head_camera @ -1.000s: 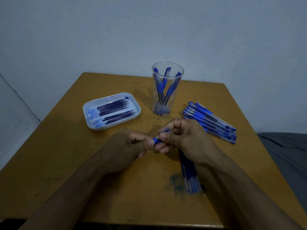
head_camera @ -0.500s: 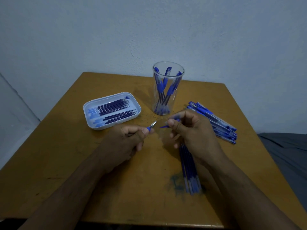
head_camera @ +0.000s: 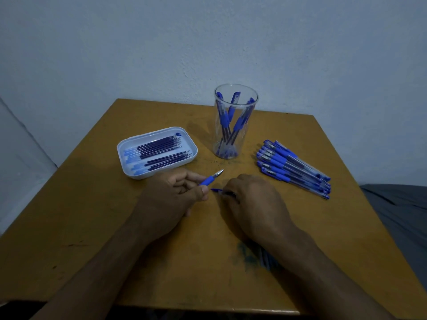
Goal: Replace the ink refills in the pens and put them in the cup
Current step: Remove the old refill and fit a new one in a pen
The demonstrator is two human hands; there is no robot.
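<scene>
Head view: the left hand pinches a pen's blue grip section between thumb and curled fingers, metal tip pointing up toward the cup. The right hand, fingers curled, holds a small blue pen part low over the table. The clear cup stands upright at the table's far side, with pens inside. The white tray of refills lies left of it; a pile of pens lies right.
</scene>
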